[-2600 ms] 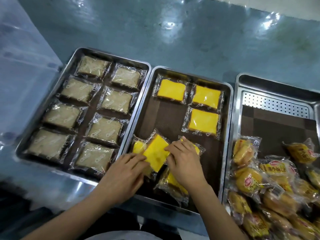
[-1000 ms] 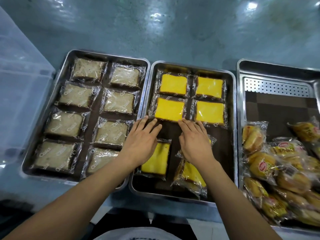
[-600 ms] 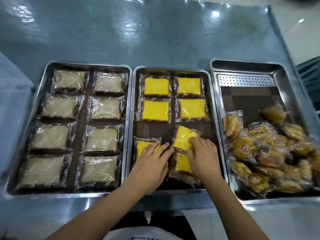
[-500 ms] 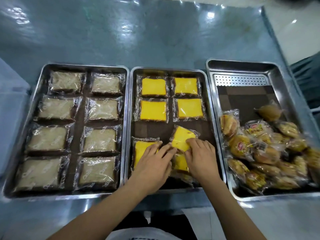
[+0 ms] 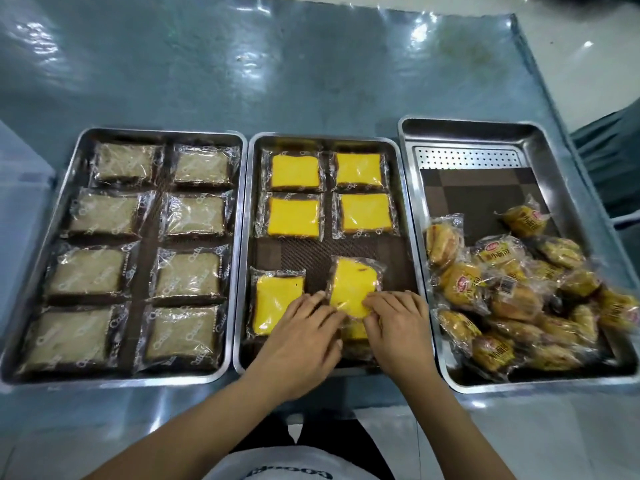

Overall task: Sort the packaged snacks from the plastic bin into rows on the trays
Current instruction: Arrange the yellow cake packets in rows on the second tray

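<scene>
Since half a second ago, both my hands, left hand (image 5: 304,327) and right hand (image 5: 398,327), nudged the tilted clear-wrapped yellow cake slice (image 5: 351,285) forward, still pinching it; middle steel tray (image 5: 242,258) four rowed, right-tray wrapped buns (image 5: 512,285) unsorted.

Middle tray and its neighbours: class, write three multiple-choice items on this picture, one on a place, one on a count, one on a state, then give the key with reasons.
1. Where do the loose heaped buns lie?
A. left tray
B. middle tray
C. right tray

2. How many pale wrapped slices fill the left tray?
A. four
B. eight
C. twelve

3. How does the yellow packet under both hands sit?
A. tilted, out of line
B. square in its row
C. outside the tray

Key:
1 C: the buns are piled in the right tray.
2 B: the left tray shows four rows of two.
3 A: the left hand and right hand hold the yellow packet askew on the middle tray, unlike the four squared ones behind.
</scene>
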Demonstrator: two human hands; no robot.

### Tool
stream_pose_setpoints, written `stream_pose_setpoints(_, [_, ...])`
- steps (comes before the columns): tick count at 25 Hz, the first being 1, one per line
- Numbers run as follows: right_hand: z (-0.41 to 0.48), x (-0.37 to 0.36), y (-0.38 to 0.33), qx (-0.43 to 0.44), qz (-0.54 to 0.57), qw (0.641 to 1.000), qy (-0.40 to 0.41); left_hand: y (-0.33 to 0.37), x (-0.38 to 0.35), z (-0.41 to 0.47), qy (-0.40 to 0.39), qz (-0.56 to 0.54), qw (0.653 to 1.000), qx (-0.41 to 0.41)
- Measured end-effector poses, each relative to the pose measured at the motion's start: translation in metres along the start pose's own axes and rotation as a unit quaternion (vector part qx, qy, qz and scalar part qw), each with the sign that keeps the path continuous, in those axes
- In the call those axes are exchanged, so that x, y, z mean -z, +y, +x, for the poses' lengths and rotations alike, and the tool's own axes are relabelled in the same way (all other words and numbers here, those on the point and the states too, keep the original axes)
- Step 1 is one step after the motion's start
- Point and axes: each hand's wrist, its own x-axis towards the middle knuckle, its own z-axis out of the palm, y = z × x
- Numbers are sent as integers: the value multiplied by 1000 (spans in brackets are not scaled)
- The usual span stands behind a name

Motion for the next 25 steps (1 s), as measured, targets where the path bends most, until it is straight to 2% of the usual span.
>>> stream_pose_setpoints(3, [15, 0, 4, -27, -26, 999, -24, 26, 0, -1, -18, -17, 999, -39])
stream_pose_setpoints(6, [31, 0, 10, -18, -41, 998, -38, 29, 5, 11, -16, -48, 998, -48])
stream_pose_setpoints(9, [29, 3, 15, 13, -24, 999, -24, 7, 11, 26, 21, -50, 998, 10])
stream_pose_setpoints(13, [0, 3, 15, 66, 10, 998, 20, -14, 4, 34, -32, 8, 998, 51])
stream_pose_setpoints(15, [-9, 1, 19, 75, 7, 997, 33, -9, 4, 34, -30, 24, 996, 78])
stream_pose_setpoints(18, [-2, 0, 29, 38, -11, 999, 34, 4, 2, 35, -21, 21, 995, 96])
stream_pose_setpoints(22, [25, -5, 36, -25, -65, 997, -9, 15, 3, 51, -17, 0, 997, 80])
stream_pose_setpoints(25, [35, -10, 41, -41, -78, 996, -31, 13, 1, 65, -34, -13, 996, 81])
